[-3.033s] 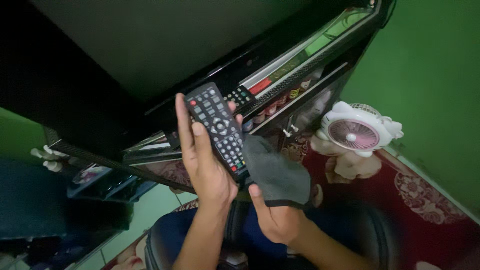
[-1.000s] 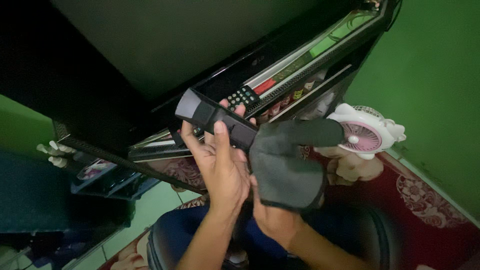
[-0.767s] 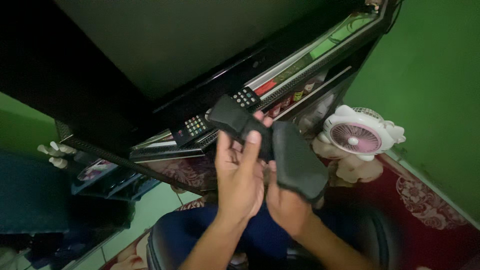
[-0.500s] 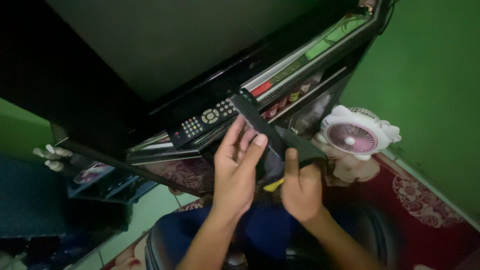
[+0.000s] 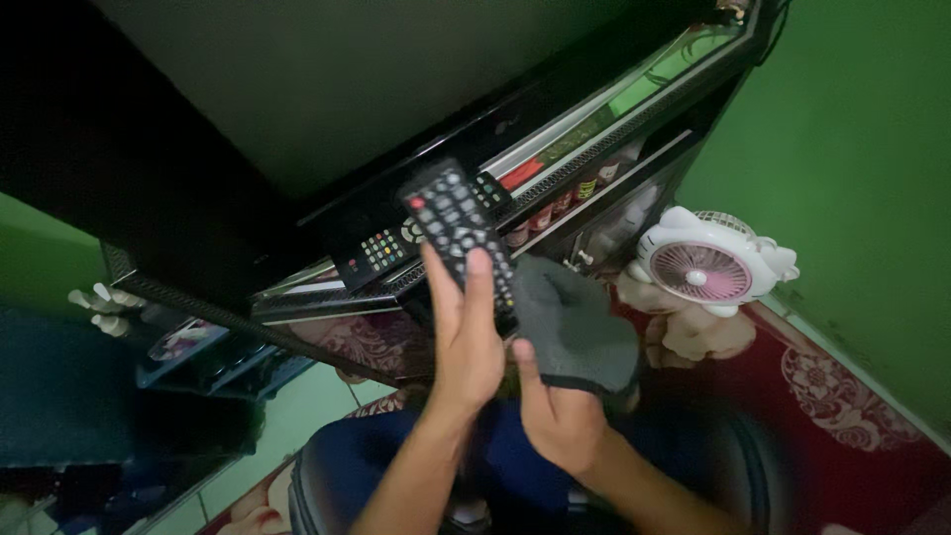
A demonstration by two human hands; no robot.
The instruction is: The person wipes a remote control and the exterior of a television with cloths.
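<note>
Before the black television stand (image 5: 555, 173), our left hand (image 5: 466, 342) grips a black button-faced remote (image 5: 461, 233), long axis pointing away; our right hand (image 5: 555, 421) holds a grey cloth (image 5: 575, 327), seemingly touching it.

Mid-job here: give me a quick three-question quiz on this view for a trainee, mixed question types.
1. True or false: the remote in the left hand shows its buttons to the camera.
2. What does the right hand hold? A) a grey cloth B) a bottle C) a phone
3. What white and pink thing stands on the red rug by the green wall?

Key: 1 true. 2 A, the cloth, right beside the remote. 3 a small fan.
</note>
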